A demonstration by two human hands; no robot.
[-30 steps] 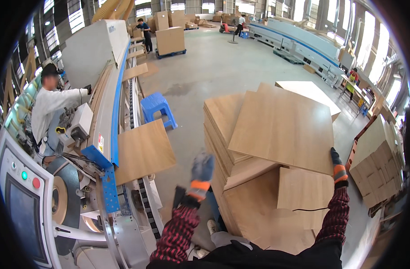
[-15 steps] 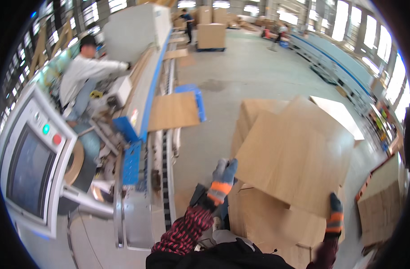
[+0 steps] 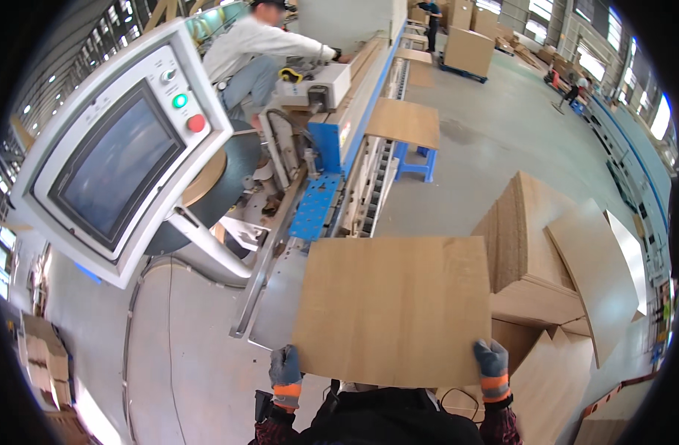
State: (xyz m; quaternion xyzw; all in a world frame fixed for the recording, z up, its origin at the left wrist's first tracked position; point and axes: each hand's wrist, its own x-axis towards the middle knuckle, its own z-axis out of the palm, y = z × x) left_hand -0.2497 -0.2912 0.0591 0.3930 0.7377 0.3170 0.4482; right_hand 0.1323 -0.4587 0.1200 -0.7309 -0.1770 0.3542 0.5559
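A rectangular wood-grain panel (image 3: 395, 311) lies level in front of me, held by its two side edges. My left hand (image 3: 285, 367), in a grey glove with an orange band, is closed on the near left corner. On the near right corner my right hand (image 3: 491, 361), gloved alike, grips the edge; its fingers are partly under the board. The panel's far left part overlaps the machine's metal infeed table (image 3: 276, 293), beside a blue perforated plate (image 3: 316, 208). Whether the board rests on the metal cannot be told.
A control panel with a screen (image 3: 117, 163) stands at left. Stacked panels (image 3: 536, 245) rise at right, with a tilted board (image 3: 595, 274) against them. Another panel (image 3: 402, 122) rests on a blue stool (image 3: 415, 162) beside the machine. A co-worker (image 3: 261, 44) reaches over the machine.
My view has swung left toward the machine. The panel has come off the stack at right and over to the infeed table. My left hand, earlier off the board, now grips it too.
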